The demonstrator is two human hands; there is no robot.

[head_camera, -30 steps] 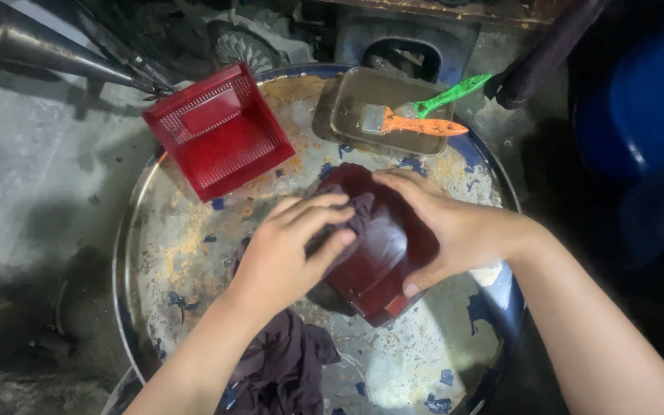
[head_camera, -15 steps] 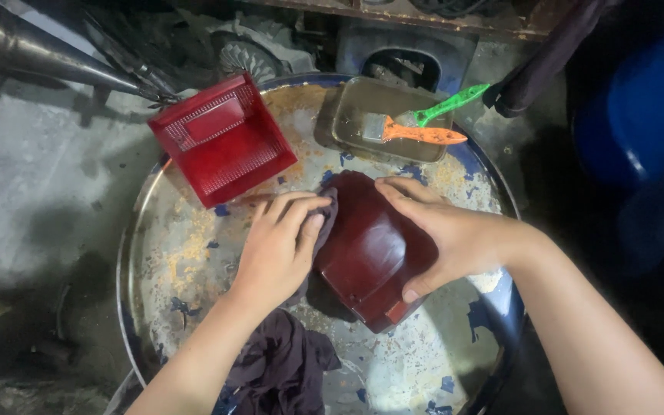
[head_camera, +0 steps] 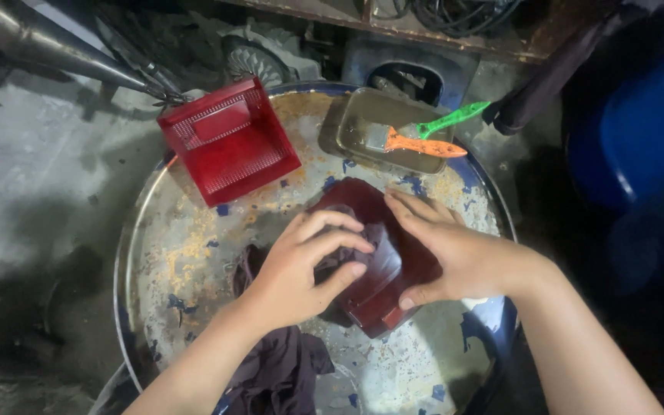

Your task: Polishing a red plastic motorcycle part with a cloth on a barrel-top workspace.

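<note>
Fingers of the left hand curl closed around a bunched dark cloth, pressing it onto the dark red lens cover, while the right hand clamps that cover's far edge on the rusty drum top. Wiping well likely calls for a steady right-hand brace and even pressure. No labels show; a red ribbed lens and a tray with orange and green brushes lie beyond.

Both hands, left and right, on a dark-red lens cover atop a rusty drum lid.
</note>
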